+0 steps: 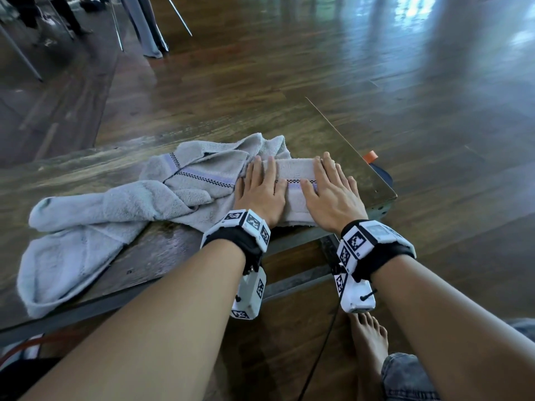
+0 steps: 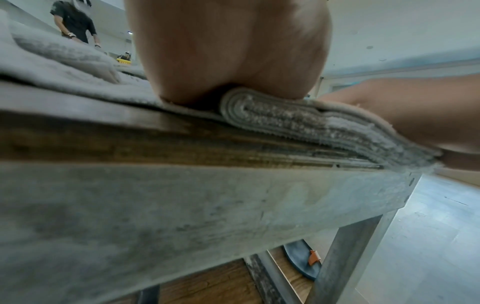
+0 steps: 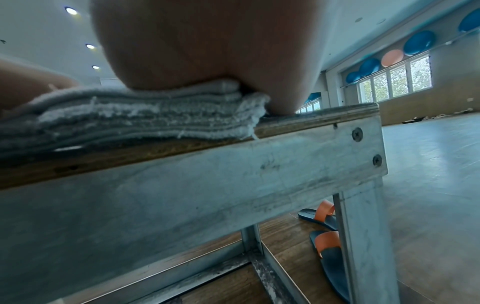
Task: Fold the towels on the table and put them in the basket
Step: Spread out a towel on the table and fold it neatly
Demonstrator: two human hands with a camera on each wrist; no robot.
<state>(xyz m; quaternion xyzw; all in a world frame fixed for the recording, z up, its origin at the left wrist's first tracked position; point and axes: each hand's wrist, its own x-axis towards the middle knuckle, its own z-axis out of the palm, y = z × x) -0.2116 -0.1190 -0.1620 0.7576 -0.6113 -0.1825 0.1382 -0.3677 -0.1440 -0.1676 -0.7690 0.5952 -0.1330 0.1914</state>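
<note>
A folded grey towel point(image 1: 295, 195) with a checkered purple stripe lies at the near right corner of the wooden table point(image 1: 341, 140). My left hand point(image 1: 257, 189) lies flat on its left half, my right hand point(image 1: 330, 192) flat on its right half, fingers straight and pressing down. The wrist views show the heels of both palms, left point(image 2: 228, 51) and right point(image 3: 202, 45), on the layered towel point(image 2: 311, 125) point(image 3: 135, 115) at the table's front edge. A second grey towel point(image 1: 95, 221) lies crumpled to the left, partly under the folded one. No basket is in view.
The table's right edge point(image 1: 376, 180) runs close beside my right hand. Blue sandals with orange straps point(image 3: 324, 238) lie on the floor under the right end. My bare foot point(image 1: 370, 342) stands near the table leg. Chair legs point(image 1: 150, 27) and a person point(image 2: 74, 22) stand far off.
</note>
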